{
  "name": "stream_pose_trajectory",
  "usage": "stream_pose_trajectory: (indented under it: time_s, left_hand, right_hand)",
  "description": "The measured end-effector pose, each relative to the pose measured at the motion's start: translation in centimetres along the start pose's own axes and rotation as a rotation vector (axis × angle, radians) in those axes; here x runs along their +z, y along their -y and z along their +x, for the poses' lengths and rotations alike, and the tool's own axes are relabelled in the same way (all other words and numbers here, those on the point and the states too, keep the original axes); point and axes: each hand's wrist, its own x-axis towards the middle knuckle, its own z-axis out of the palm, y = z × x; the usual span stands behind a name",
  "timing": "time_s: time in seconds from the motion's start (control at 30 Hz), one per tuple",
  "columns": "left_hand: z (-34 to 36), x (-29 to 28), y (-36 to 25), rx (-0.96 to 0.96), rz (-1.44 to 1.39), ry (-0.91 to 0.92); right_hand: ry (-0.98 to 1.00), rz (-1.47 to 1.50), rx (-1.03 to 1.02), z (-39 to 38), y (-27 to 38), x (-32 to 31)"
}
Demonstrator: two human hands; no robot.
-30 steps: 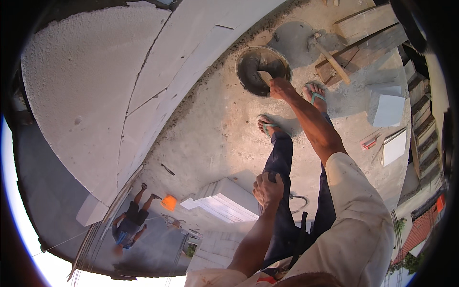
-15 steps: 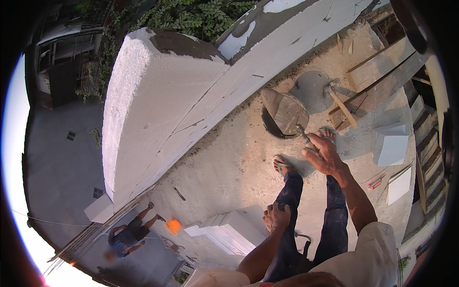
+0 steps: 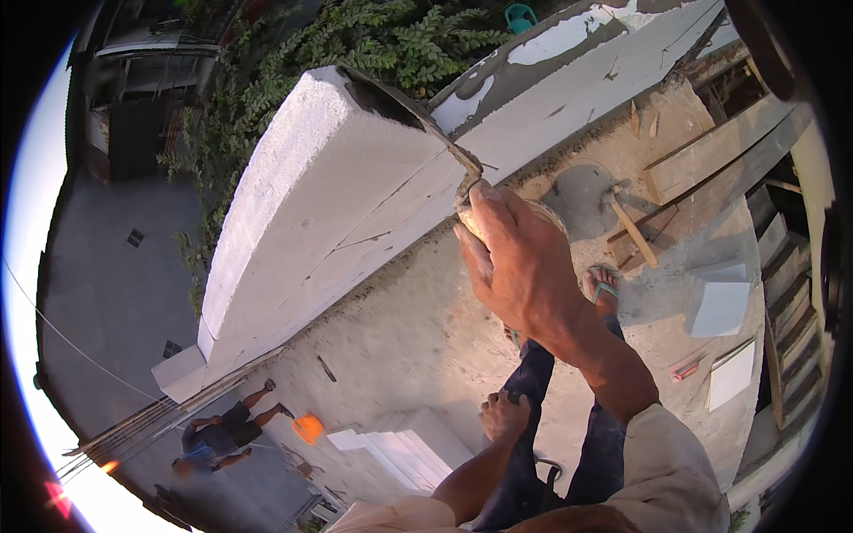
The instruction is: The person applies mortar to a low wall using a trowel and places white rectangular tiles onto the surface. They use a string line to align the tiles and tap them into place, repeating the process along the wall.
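My right hand (image 3: 515,266) grips a trowel's handle, its mortar-smeared blade (image 3: 413,118) raised to the mortar-coated top edge of a white block wall (image 3: 302,213). A bucket is mostly hidden behind this hand. My left hand (image 3: 503,416) lies curled over the knee of my dark-trousered left leg (image 3: 536,369). My right foot (image 3: 601,284), in a flip-flop, stands on the dusty floor.
A wooden-handled tool (image 3: 633,233) and planks (image 3: 702,147) lie at right, beside white blocks (image 3: 718,309) and a red object (image 3: 684,370). Stacked white slabs (image 3: 391,449) lie below. Foliage (image 3: 373,35) grows beyond the wall. At lower left are a person (image 3: 222,438) and an orange container (image 3: 307,428).
My right hand has lifted the trowel from the bucket up and left to the wall's top. The view has shifted, showing the top edge and foliage. My left hand stays on my knee.
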Motion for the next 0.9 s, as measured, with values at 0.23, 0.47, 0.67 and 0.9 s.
stream_pose_trajectory:
  time_s: [0.23,0.47,0.67,0.9]
  left_hand:
    - [-1.3,1.5,-0.3,-0.037,-0.063,0.032]
    - [-2.4,2.1,-0.6,-0.123,-0.266,0.024]
    - [-4.7,4.3,0.2,-0.231,-0.484,0.024]
    - [-10.5,11.3,5.9,-0.439,-0.744,0.045]
  right_hand:
    - [-0.051,0.176,0.002,-7.7,0.9,5.8]
    - [0.415,0.49,0.879,-17.7,-6.3,8.0]
    - [0.602,0.386,1.176,-19.2,-22.7,15.3]
    - [0.871,0.172,1.181,-22.5,-24.8,13.0]
